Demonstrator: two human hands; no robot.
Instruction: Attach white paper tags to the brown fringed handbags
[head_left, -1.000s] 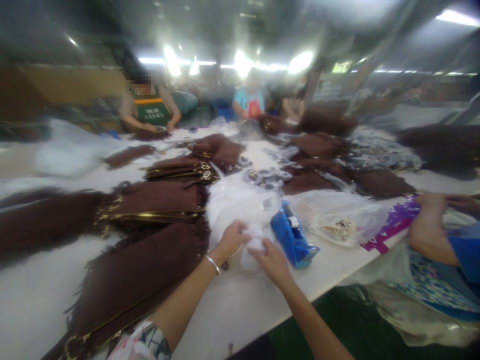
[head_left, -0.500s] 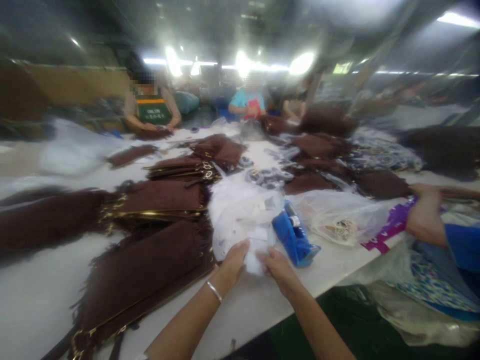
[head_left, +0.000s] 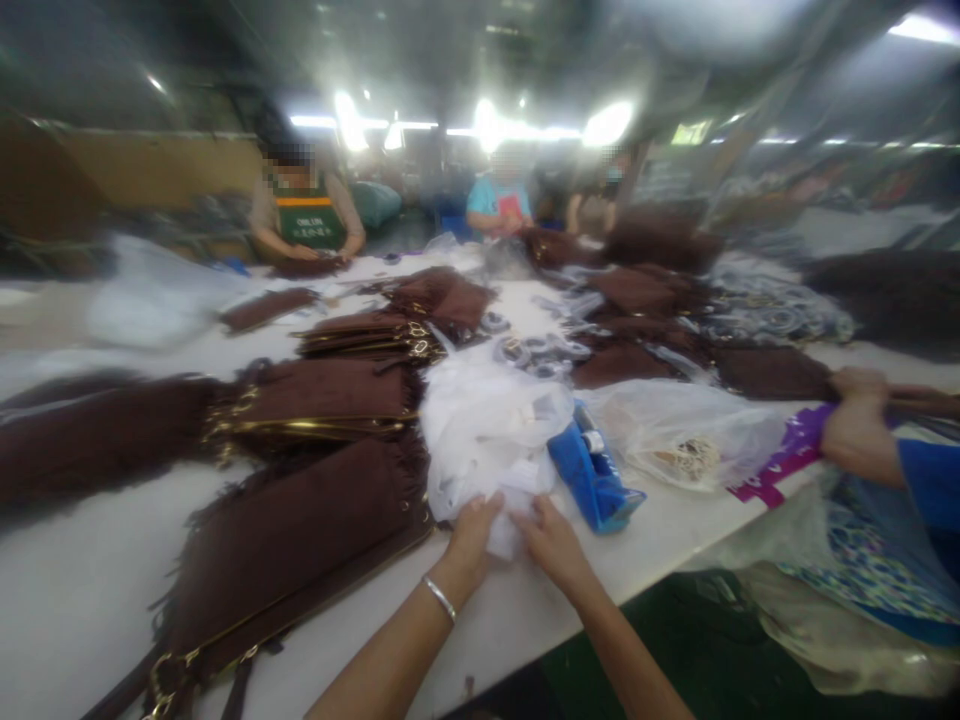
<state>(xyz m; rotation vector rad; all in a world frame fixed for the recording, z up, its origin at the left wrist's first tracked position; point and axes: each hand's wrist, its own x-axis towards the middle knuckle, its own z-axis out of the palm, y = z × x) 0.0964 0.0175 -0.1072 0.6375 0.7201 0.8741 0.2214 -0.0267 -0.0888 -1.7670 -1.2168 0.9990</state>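
My left hand (head_left: 469, 540) and my right hand (head_left: 551, 540) are both closed on the near edge of a crumpled white plastic bag (head_left: 487, 430) lying on the white table (head_left: 90, 590). A silver bangle circles my left wrist. Just left of my hands lies a brown fringed bag (head_left: 292, 540) with gold trim. Right of the white bag sits a blue pouch (head_left: 589, 475).
More brown fringed bags (head_left: 322, 400) are piled across the table, with clear plastic bags (head_left: 682, 435) and metal rings (head_left: 532, 352). A co-worker's arm (head_left: 862, 430) in a blue sleeve rests at the right edge. Other people sit at the far end.
My hands have slid toward me along the white plastic bag, pulling its edge nearer the table's front. The co-worker's arm on the right has shifted slightly.
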